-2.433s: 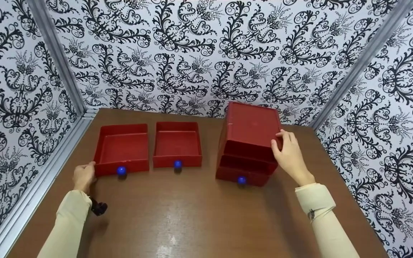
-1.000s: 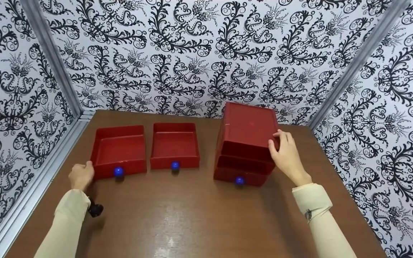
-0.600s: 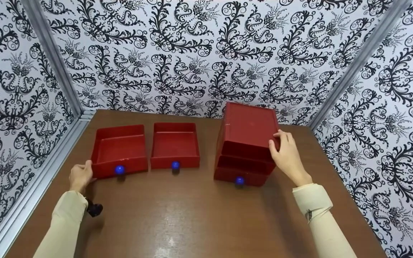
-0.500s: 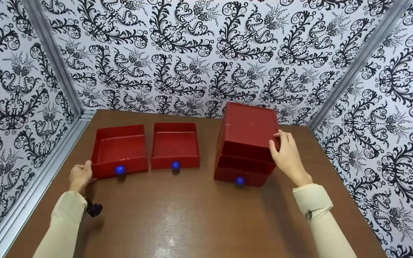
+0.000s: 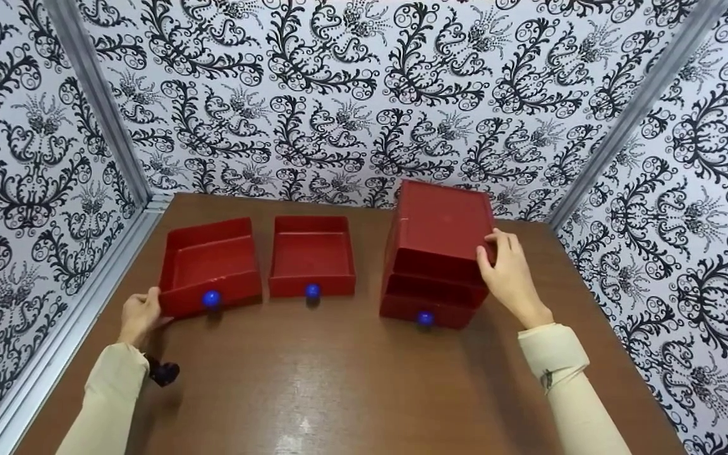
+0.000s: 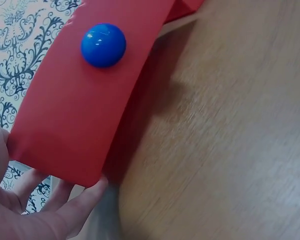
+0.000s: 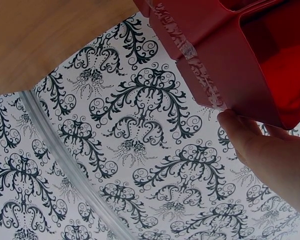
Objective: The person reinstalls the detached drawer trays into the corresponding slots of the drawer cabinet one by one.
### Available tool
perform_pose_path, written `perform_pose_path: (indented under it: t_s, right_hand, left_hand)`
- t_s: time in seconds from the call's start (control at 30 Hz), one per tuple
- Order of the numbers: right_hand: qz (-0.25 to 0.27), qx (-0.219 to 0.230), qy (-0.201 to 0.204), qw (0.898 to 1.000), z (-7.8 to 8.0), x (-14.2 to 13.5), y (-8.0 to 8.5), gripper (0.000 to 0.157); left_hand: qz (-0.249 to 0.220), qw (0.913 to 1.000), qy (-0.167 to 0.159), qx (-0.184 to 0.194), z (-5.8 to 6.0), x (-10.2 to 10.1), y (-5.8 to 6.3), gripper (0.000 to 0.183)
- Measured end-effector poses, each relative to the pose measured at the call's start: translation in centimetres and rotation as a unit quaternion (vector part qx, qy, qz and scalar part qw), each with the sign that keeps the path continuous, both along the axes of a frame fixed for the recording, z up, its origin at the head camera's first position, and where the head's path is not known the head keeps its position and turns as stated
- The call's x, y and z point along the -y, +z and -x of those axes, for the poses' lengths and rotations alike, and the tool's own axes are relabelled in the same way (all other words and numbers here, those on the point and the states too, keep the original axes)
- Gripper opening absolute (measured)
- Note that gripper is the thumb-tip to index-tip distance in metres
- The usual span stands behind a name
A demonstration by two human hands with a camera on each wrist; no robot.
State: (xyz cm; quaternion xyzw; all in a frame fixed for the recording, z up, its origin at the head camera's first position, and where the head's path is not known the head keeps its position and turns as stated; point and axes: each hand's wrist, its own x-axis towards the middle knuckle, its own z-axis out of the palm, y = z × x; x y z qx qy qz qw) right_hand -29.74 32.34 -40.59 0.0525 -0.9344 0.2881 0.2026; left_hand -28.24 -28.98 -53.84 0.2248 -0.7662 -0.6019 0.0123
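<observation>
My left hand (image 5: 139, 316) grips the left front corner of a red drawer (image 5: 212, 260) with a blue round knob (image 6: 104, 45). In the left wrist view the thumb lies at one edge of its front and the fingers curl under the other. A shadow shows beneath this drawer, which sits slightly tilted. On the right stands a red drawer cabinet (image 5: 446, 221), its upper slots without drawers and a knobbed drawer (image 5: 402, 307) in the bottom. My right hand (image 5: 510, 275) holds the cabinet's upper right front corner, thumb at the front, fingers along the top edge.
A second red drawer (image 5: 312, 256) with a blue knob lies between the held drawer and the cabinet. All stand on a brown wooden table (image 5: 313, 379). Patterned walls (image 5: 339, 126) with metal corner posts (image 5: 95, 95) enclose the back and sides.
The left drawer has gone from lying flat to tilted, its left end raised and turned a little toward me by the left hand. The right hand and cabinet stay in place.
</observation>
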Motion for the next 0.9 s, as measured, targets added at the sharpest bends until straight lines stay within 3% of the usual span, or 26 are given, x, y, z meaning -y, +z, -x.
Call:
perform_pose_path:
  t_s: [0.17, 0.47, 0.67, 0.9]
  right_hand:
    - [0.001, -0.006, 0.0, 1.0, 0.0, 0.0, -0.1, 0.037]
    - [-0.004, 0.004, 0.003, 1.0, -0.2, 0.1, 0.1, 0.036]
    - [-0.001, 0.005, 0.002, 1.0, -0.1, 0.2, 0.1, 0.035]
    - [0.0, -0.016, 0.002, 1.0, -0.1, 0.2, -0.1, 0.035]
  left_hand:
    - [-0.02, 0.9997, 0.012, -0.011, -0.5, -0.3, 0.4, 0.05]
    - [0.056, 0.9981, 0.002, -0.025, -1.7, -0.3, 1.4, 0.04]
    - [0.153, 0.988, -0.012, -0.017, -2.8, -0.1, 2.2, 0.042]
    - [0.148, 0.9882, -0.032, -0.025, -4.0, -0.5, 3.1, 0.044]
